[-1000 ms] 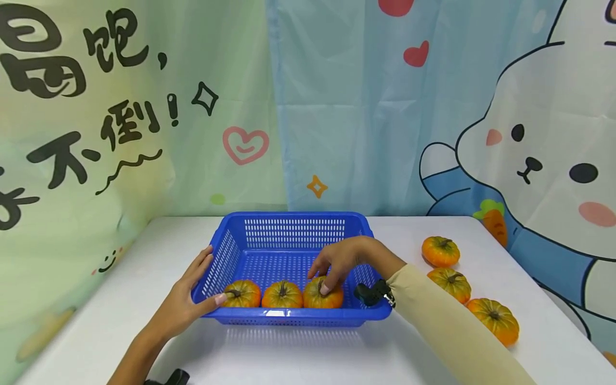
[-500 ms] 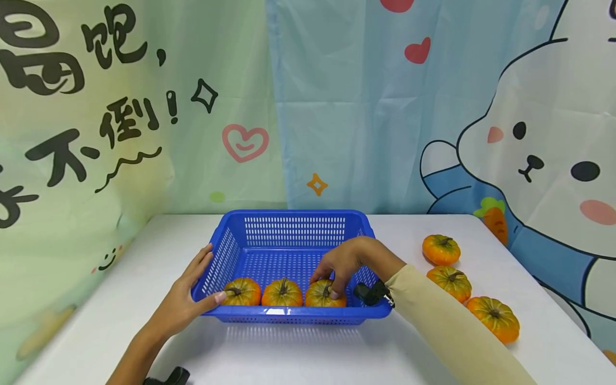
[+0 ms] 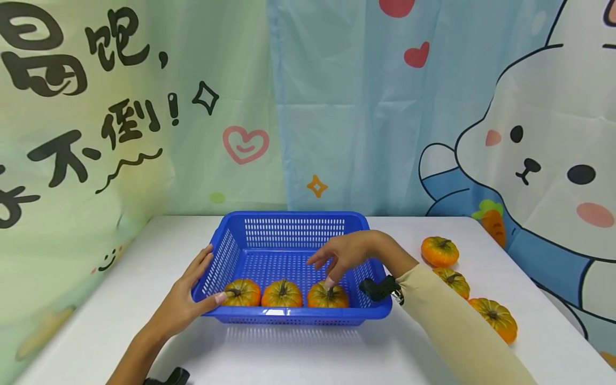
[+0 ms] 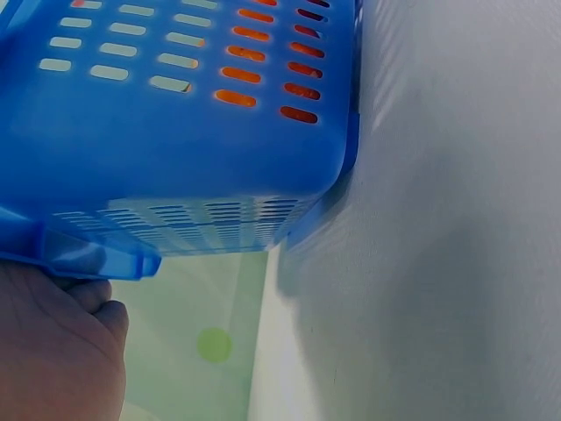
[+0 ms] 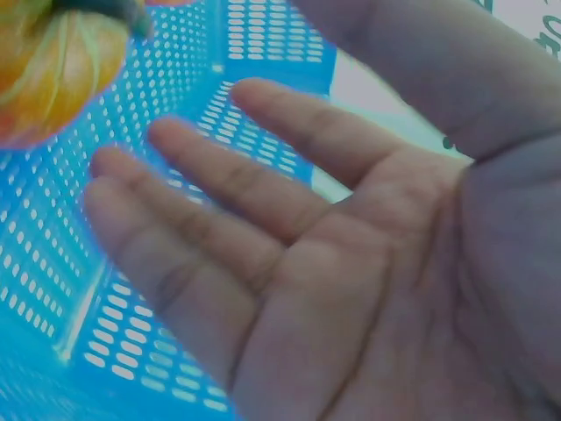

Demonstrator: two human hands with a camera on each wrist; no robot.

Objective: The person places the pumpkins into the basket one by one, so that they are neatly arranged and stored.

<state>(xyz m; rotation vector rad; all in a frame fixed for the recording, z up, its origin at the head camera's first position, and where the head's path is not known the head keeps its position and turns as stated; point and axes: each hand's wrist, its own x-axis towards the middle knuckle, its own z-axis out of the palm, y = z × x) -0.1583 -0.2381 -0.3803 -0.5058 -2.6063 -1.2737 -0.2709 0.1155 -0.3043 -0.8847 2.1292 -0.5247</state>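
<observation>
A blue plastic basket point(image 3: 308, 315) with slotted walls stands on the white table, with a row of three small orange-green pumpkins along its near side. My left hand point(image 3: 185, 297) grips the basket's left rim, thumb over the near corner beside the left pumpkin point(image 3: 242, 292). In the left wrist view its fingers point(image 4: 112, 317) show below the rim. The middle pumpkin point(image 3: 282, 293) sits between the other two. Over the right pumpkin point(image 3: 329, 295), my right hand point(image 3: 344, 254) hovers with loosely spread fingers and holds nothing; its palm and straightened fingers show in the right wrist view.
Three more pumpkins lie on the table right of the basket: a far one point(image 3: 440, 252), one partly behind the right sleeve point(image 3: 454, 280), and a near one point(image 3: 494, 320). A printed curtain point(image 3: 317, 107) hangs behind the table.
My right hand has shifted the right pumpkin slightly rightward, then let go and lifted, its fingers opening. The left hand has stayed on the rim.
</observation>
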